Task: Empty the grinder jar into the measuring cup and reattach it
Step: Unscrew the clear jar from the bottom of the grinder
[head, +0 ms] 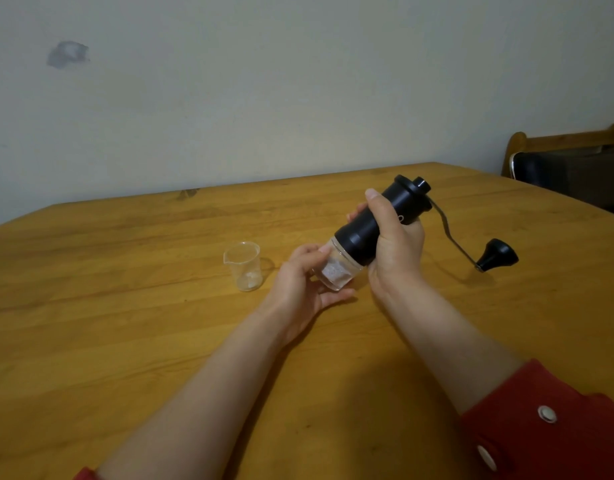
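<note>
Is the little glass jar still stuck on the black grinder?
Yes, still on. The glass jar sits against the black grinder with no gap. The left hand grips the jar, the right hand the grinder.

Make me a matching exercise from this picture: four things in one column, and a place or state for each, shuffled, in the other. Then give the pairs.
Things:
1. measuring cup
2. grinder jar
3. grinder body
4. crank knob

Places or states:
A. black, in the grip of the right hand
B. resting on the wooden table, at the end of the bent handle
C. clear, held by the left hand, white powder inside
D. standing upright on the table, apart from both hands

Pairs: 1-D, 2-C, 3-A, 4-B
</note>
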